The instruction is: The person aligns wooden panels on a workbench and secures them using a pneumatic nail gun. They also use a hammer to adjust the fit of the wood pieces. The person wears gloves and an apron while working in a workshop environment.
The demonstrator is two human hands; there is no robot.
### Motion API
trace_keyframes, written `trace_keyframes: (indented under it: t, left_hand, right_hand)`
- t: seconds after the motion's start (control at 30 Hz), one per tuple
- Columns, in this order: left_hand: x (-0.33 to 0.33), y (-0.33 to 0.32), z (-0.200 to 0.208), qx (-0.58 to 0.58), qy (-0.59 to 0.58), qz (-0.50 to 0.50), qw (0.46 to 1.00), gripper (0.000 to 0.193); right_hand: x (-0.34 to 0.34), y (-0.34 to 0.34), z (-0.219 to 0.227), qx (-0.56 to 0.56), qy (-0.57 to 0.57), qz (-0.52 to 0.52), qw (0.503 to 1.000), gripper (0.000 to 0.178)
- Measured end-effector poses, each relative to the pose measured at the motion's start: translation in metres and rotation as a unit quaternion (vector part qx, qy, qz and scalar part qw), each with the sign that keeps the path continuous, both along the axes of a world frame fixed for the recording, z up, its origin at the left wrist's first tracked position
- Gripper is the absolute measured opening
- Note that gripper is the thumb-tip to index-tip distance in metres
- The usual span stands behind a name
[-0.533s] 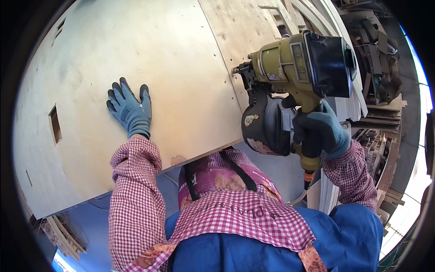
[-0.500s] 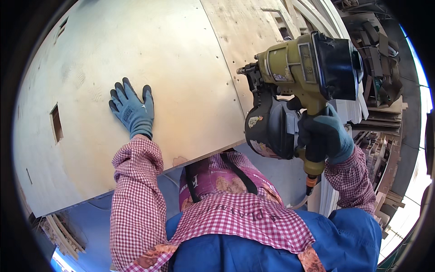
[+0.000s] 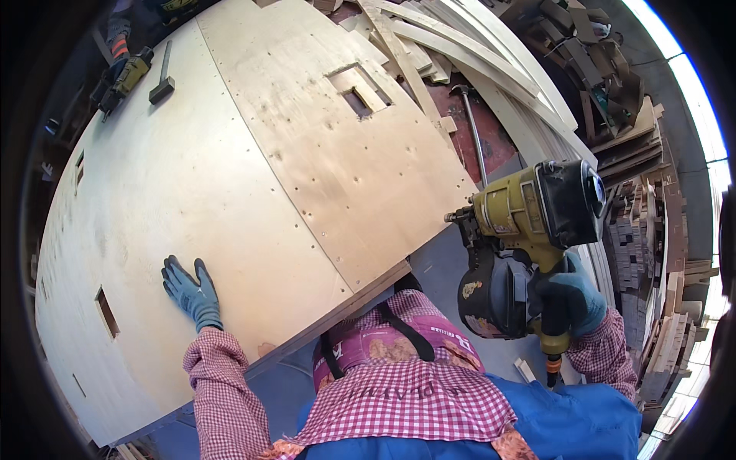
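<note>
My left hand (image 3: 192, 293), in a blue-grey work glove with dark fingertips, lies flat on the pale plywood panel (image 3: 176, 207), fingers spread and thumb out. My right hand (image 3: 575, 295), gloved alike, is wrapped round the grip of a yellow-green and black pneumatic coil nail gun (image 3: 529, 222). The gun is held up off the panel's right front corner, its nose toward the left. A round black magazine (image 3: 491, 295) hangs below the gun, and an orange hose fitting (image 3: 553, 366) sits at the grip's lower end.
A second plywood sheet (image 3: 337, 153) with a rectangular cutout adjoins at a seam dotted with nail heads. A hammer (image 3: 162, 86) lies at the far left beside another person's gloved hand and nail gun (image 3: 126, 77). A long-handled hammer (image 3: 471, 123), timber strips (image 3: 491, 69) and scrap piles fill the right.
My view has shifted, showing more of the far side. The nail gun is now beyond the panel's edge, farther right of the seam. My left hand stays flat on the plywood.
</note>
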State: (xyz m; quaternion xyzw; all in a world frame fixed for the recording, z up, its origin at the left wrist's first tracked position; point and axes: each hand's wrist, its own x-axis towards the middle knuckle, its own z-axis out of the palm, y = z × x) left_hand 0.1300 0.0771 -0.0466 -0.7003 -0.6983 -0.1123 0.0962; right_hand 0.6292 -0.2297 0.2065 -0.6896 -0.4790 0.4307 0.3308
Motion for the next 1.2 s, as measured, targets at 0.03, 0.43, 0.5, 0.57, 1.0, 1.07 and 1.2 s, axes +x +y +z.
trace_keyframes:
  t: [0.03, 0.43, 0.5, 0.57, 1.0, 1.07, 1.2]
  left_hand:
    - [-0.005, 0.000, -0.002, 0.006, 0.009, 0.007, 1.000, 0.062]
    - [0.178, -0.113, 0.015, -0.103, -0.039, 0.129, 0.986, 0.076]
    - [0.222, -0.140, 0.032, -0.134, -0.048, 0.100, 0.985, 0.081]
    - [0.246, -0.163, 0.038, -0.153, -0.047, 0.084, 0.984, 0.084]
    - [0.264, -0.167, 0.040, -0.193, -0.004, 0.098, 0.976, 0.087]
    - [0.259, -0.175, 0.039, -0.176, 0.016, 0.103, 0.979, 0.087]
    - [0.263, -0.176, 0.044, -0.148, -0.002, 0.109, 0.983, 0.086]
  right_hand:
    - [0.022, -0.011, -0.004, 0.044, -0.117, 0.076, 0.989, 0.011]
    - [0.268, 0.042, -0.105, 0.048, -0.187, 0.098, 0.976, 0.009]
    - [0.306, 0.069, -0.142, 0.024, -0.077, -0.004, 0.997, 0.007]
    - [0.331, 0.107, -0.167, -0.011, -0.022, -0.042, 0.999, 0.007]
    - [0.457, 0.197, -0.298, -0.008, -0.010, -0.267, 0.963, 0.048]
    - [0.445, 0.202, -0.290, -0.010, -0.227, -0.284, 0.931, 0.054]
    - [0.426, 0.210, -0.241, -0.150, -0.286, -0.294, 0.900, 0.077]
